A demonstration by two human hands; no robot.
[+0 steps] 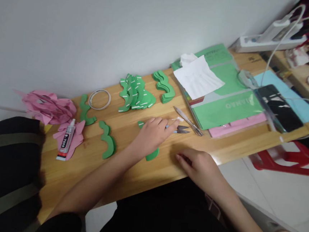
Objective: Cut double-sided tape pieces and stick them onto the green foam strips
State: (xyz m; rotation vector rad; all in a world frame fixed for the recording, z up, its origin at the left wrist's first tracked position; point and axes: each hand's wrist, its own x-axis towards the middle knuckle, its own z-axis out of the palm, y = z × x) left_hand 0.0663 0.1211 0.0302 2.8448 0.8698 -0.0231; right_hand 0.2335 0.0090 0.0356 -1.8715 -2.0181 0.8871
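My left hand [154, 132] lies palm down over a green wavy-edged paper piece [152, 155] and covers its middle. Its thumb stretches out to the right across the blue handles of a pair of thread snips [182, 129]. By the thumb tip is a small white strip [179, 119]. My right hand [199, 165] rests at the table's front edge, fingers curled in; whatever they may hold is hidden. Left of my left hand lies another green wavy piece [108, 142]. A pen [188, 120] lies beyond the snips.
Behind the hands are green pieces with white strips [136, 92], a green stack [164, 87] and a tape roll [99, 99]. Pink paper [48, 106] and a glue tube [66, 140] lie left. Right are a tissue [199, 78], green packets [225, 107], a phone [279, 107] and a power strip [247, 44].
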